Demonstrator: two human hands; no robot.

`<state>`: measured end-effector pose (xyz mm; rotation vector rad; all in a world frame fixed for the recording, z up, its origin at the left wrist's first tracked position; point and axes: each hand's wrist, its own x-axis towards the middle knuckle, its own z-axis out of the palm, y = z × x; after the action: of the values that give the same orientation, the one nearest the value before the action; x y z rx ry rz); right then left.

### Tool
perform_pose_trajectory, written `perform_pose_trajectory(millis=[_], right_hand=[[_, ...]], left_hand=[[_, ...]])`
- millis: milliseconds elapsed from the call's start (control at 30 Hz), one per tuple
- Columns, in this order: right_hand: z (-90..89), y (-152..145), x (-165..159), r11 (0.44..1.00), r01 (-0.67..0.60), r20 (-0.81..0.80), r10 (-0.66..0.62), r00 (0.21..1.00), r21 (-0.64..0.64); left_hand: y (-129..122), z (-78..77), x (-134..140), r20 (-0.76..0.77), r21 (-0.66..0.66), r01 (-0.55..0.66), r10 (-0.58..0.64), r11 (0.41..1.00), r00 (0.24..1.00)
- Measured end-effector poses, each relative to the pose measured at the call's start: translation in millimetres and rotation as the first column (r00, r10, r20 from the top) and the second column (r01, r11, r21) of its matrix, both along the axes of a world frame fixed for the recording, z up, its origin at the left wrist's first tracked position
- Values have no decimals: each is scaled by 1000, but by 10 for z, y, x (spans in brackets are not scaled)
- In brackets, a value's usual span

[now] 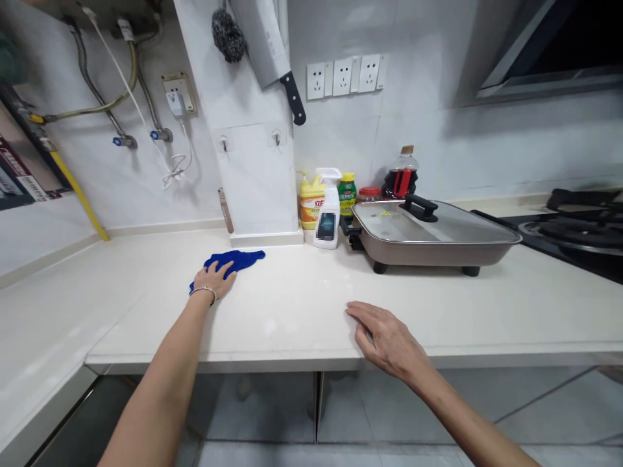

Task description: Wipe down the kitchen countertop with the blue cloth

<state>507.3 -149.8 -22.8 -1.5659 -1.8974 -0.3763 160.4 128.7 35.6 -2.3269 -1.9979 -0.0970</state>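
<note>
My left hand, with a thin bracelet at the wrist, bears down on a blue cloth on the white countertop. Its fingers curve over the cloth, which sticks out past them to the right and a little to the left. Over the front part of the counter is my right hand, with nothing in it. Those fingers are stretched out to the left, the thumb apart from them. Whether the fingertips touch the surface I cannot tell.
An electric pan with a glass lid stands right of centre, beside a white spray bottle. Several bottles and jars line the wall. A cleaver hangs above, next to a scouring ball. The gas stove is far right.
</note>
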Motion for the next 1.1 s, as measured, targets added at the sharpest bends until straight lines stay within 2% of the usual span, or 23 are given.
perform_pose_trajectory(millis=[133, 333, 633, 733, 867, 1100], right_hand=[[5, -5, -2, 1000, 2, -11, -2, 1000, -18], [-13, 3, 2, 1000, 9, 7, -9, 1000, -13], [-39, 3, -28, 999, -8, 25, 7, 1000, 39], [-28, -8, -44, 999, -3, 17, 2, 1000, 52], [-9, -25, -42, 998, -14, -1, 14, 1000, 59], [3, -47, -46, 997, 55, -47, -52, 997, 53]], left_hand=[[-190, 14, -275, -35, 15, -33, 34, 999, 999], [-543, -33, -418, -68, 51, -21, 25, 998, 997], [-1198, -118, -529, -139, 119, 116, -99, 986, 985], [-1466, -141, -487, -161, 141, 236, -213, 961, 964], [-1790, -139, -345, -140, 171, 444, -424, 880, 895], [-2128, -76, 204, -37, 121, 624, -625, 772, 780]])
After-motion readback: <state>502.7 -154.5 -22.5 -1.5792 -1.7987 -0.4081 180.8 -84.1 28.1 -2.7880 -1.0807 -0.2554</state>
